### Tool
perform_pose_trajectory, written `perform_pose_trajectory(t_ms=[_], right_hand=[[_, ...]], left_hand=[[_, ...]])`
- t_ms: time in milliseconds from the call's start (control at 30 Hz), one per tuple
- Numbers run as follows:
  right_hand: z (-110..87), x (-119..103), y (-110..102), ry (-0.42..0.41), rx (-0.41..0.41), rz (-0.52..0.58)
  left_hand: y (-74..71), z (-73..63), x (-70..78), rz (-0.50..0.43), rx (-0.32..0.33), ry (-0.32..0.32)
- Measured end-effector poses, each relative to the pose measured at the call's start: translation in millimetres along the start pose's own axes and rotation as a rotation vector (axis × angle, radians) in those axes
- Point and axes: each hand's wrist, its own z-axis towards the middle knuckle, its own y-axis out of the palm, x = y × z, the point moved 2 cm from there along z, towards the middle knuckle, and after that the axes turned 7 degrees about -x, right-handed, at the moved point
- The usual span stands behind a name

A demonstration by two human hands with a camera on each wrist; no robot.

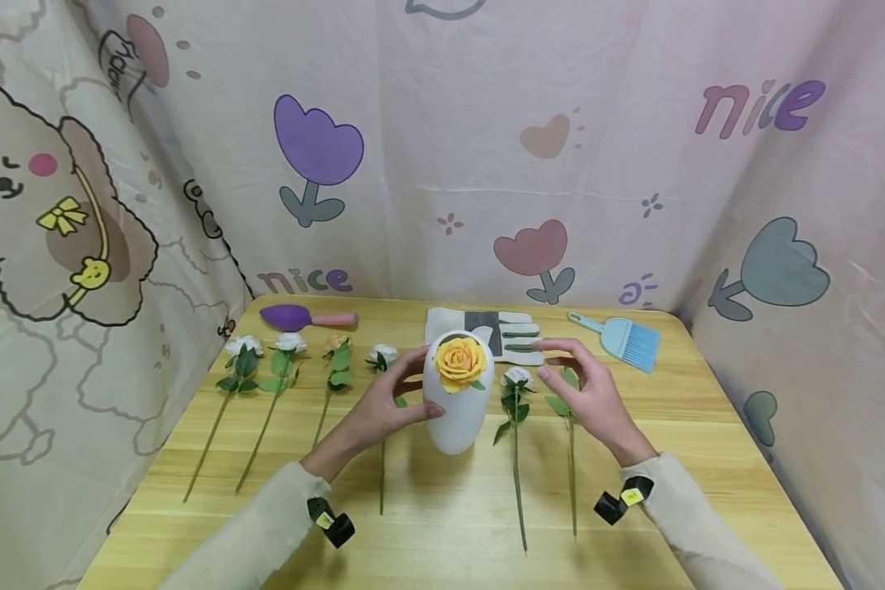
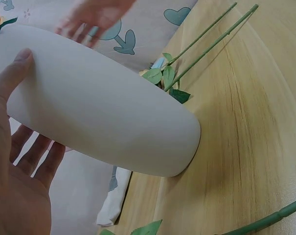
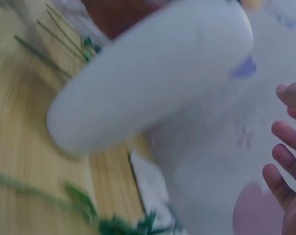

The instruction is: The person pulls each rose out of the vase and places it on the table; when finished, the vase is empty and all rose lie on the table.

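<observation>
A tall white vase (image 1: pixel 457 422) stands upright in the middle, with a yellow rose (image 1: pixel 460 364) showing at its mouth. My left hand (image 1: pixel 383 401) holds the vase from the left, thumb on the near side and fingers round behind; the left wrist view shows this grip on the smooth white wall (image 2: pixel 99 103). Whether the base touches the table cannot be told. To the right, my right hand (image 1: pixel 586 389) is held in the air, fingers apart and holding nothing, above a leafy stem (image 1: pixel 572 475) whose bloom it hides. A white rose (image 1: pixel 518 378) lies between that stem and the vase.
Left of the vase lie white roses (image 1: pixel 243 347) and a pale orange rose (image 1: pixel 336 344) on long stems. Along the back edge are a purple trowel (image 1: pixel 286 316), grey-and-white gloves (image 1: pixel 444 318) and a light blue brush (image 1: pixel 630 340). A printed curtain (image 1: pixel 428 164) hangs behind the wooden table (image 1: pixel 442 541).
</observation>
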Motion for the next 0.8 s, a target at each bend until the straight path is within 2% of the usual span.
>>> perform_pose_trajectory(t_ms=[167, 333, 433, 600, 800], right_hand=[[6.6, -31.8, 17.4, -0.159, -0.115, 0.032], [9.0, -49.7, 28.2, -0.286, -0.213, -0.110], [12.4, -54.9, 34.5, -0.306, -0.268, -0.188], [18.8, -60.7, 45.6, -0.279, -0.353, -0.235], [26.6, -64.8, 55.8, -0.351, -0.365, -0.279]], left_hand=[[0.3, -0.6, 0.6, 0.000, 0.002, 0.002], [0.7, -0.4, 1.9, 0.007, 0.002, 0.002], [0.7, -0.4, 2.4, 0.010, 0.003, 0.004], [0.8, -1.4, 2.3, 0.012, 0.002, 0.006], [1.6, -2.1, 3.2, 0.021, -0.003, 0.003]])
